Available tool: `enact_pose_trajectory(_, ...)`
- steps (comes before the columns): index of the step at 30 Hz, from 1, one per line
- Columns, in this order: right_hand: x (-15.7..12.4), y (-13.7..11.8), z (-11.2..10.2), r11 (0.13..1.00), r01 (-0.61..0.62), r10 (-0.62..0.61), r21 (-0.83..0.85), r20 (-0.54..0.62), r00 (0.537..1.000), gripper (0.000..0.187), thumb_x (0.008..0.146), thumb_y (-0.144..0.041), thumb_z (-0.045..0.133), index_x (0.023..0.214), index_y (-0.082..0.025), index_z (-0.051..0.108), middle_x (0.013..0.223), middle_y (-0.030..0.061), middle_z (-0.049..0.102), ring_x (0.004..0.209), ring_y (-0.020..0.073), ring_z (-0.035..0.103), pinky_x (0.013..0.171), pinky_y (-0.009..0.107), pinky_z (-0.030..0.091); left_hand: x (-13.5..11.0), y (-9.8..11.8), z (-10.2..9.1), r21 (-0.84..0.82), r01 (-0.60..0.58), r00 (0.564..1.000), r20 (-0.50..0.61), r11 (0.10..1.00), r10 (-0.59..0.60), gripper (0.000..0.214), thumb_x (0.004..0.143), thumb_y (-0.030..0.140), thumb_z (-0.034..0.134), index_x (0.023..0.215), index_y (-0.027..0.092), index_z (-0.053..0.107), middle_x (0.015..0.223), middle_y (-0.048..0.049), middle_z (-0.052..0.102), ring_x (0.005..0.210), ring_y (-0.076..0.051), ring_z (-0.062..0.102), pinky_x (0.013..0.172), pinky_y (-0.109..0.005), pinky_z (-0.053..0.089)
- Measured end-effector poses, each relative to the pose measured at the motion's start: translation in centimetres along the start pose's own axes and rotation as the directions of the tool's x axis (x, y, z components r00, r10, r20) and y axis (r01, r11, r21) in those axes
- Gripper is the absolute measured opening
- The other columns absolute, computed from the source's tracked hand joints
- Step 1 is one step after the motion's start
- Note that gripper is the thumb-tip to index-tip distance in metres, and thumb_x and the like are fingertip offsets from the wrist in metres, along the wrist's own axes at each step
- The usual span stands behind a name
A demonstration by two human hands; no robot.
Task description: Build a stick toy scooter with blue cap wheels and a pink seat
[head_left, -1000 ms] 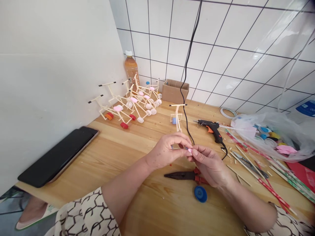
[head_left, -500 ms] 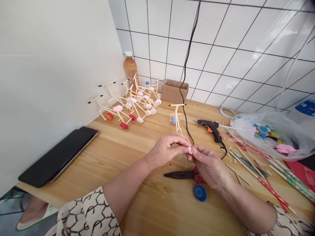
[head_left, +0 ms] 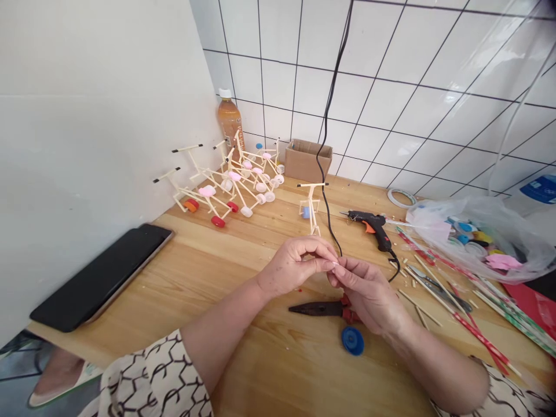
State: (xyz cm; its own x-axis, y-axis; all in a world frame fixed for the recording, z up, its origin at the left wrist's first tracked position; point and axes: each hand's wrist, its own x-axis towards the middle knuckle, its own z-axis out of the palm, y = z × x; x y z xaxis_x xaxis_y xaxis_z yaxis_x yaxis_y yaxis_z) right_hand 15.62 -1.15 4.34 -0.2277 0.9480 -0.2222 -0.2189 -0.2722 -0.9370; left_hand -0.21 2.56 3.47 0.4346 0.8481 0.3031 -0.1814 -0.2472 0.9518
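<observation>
My left hand (head_left: pixel 299 260) and my right hand (head_left: pixel 365 286) meet fingertip to fingertip over the table, both pinching a small soft pink piece (head_left: pixel 333 266) that looks like clay. Fingers cover most of it. Below the right hand lie pliers (head_left: pixel 319 309) with dark jaws and red handles, largely hidden. A blue bottle cap (head_left: pixel 352 341) rests close by. Just beyond my hands stands a little stick tricycle (head_left: pixel 311 208) with a blue wheel; its near part is covered by my left hand.
Several stick tricycles (head_left: pixel 234 176) with pink seats stand at the back left, near a drink bottle (head_left: pixel 230 123) and cardboard box (head_left: pixel 307 160). Rightward are a glue gun (head_left: pixel 369 223), scissors (head_left: pixel 434 285), sticks (head_left: pixel 482 337) and a plastic bag (head_left: pixel 482 231). A phone (head_left: pixel 102 272) lies left.
Less of the pink piece shows between the fingertips, as my right thumb and fingers have shifted slightly left over it. Otherwise the hands stay in place.
</observation>
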Motion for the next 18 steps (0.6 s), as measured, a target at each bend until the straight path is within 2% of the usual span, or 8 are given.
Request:
enact_pose_trajectory(5, -0.05, -0.39, -0.06, 0.998, -0.045, 0.044, 0.041, 0.032, 0.999, 0.024, 0.068, -0.039, 0.072, 0.065, -0.016, 0.067, 0.062, 0.0009, 0.060, 0.062, 0.0112, 0.047, 0.064, 0.026, 0.033, 0.12, 0.23, -0.32, -0.035, 0.027, 0.999, 0.021, 0.999, -0.026, 0.005, 0.076, 0.013, 0.064, 0.077, 0.013, 0.070, 0.086, -0.0050, 0.064, 0.080, -0.013, 0.062, 0.077, -0.026, 0.050)
enact_pose_trajectory(10, -0.06, -0.15, 0.06, 0.999, -0.036, 0.037, 0.023, -0.020, 0.999, 0.022, 0.063, -0.037, 0.075, 0.064, -0.016, 0.068, 0.059, 0.0003, 0.060, 0.059, 0.0112, 0.047, 0.063, 0.026, 0.034, 0.10, -0.02, -0.58, -0.057, 0.068, 0.993, 0.098, 0.996, -0.062, 0.010, 0.074, 0.016, 0.067, 0.084, 0.014, 0.070, 0.088, -0.0054, 0.064, 0.083, -0.014, 0.061, 0.077, -0.026, 0.049)
enact_pose_trajectory(13, -0.12, 0.05, 0.12, 0.999, -0.035, 0.035, 0.010, -0.034, 0.999, 0.021, 0.063, -0.036, 0.075, 0.065, -0.016, 0.068, 0.058, 0.0004, 0.061, 0.060, 0.0117, 0.048, 0.065, 0.027, 0.034, 0.09, -0.12, -0.60, -0.079, 0.074, 0.993, 0.100, 0.994, -0.066, 0.006, 0.071, 0.015, 0.070, 0.077, 0.014, 0.070, 0.089, -0.0051, 0.064, 0.084, -0.014, 0.061, 0.078, -0.026, 0.049)
enact_pose_trajectory(18, -0.05, 0.01, 0.05, 0.996, -0.039, 0.037, 0.086, 0.026, 0.999, 0.023, 0.069, -0.038, 0.070, 0.066, -0.015, 0.070, 0.063, 0.0030, 0.064, 0.062, 0.0133, 0.054, 0.066, 0.027, 0.039, 0.15, -0.15, -0.60, -0.234, 0.148, 0.985, 0.124, 0.961, -0.121, 0.006, 0.069, 0.017, 0.071, 0.073, 0.013, 0.069, 0.088, -0.0053, 0.064, 0.071, -0.013, 0.064, 0.071, -0.029, 0.053)
